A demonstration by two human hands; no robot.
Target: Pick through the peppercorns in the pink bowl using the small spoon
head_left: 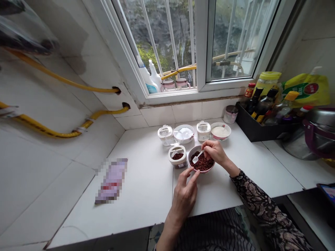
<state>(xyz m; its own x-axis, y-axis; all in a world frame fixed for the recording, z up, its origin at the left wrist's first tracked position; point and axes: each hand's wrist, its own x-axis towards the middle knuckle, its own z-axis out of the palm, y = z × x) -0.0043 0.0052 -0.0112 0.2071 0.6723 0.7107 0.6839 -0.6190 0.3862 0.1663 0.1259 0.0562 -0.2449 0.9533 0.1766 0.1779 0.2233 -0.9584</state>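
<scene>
My right hand (213, 152) pinches the handle of a small white spoon (197, 157), whose bowl rests over dark red-brown peppercorn-like bits (205, 164) in a round bowl (201, 171). At the near rim of that bowl, my left hand (185, 190) touches it with spread fingertips and grips nothing else. Just left of the bowl stands a clear jar (178, 161) with its lid up, partly filled with the same dark bits. Behind are a bowl of white powder (184, 134), a bowl of pale grains (220, 131) and two more clear jars (165, 135) (203, 131).
A black box of bottles (258, 127) and a metal pot (300, 139) stand at the right. A small lidded jar (230, 114) is by the wall. A blurred purple packet (112, 181) lies at the left. Yellow hoses (89, 122) run along the left wall.
</scene>
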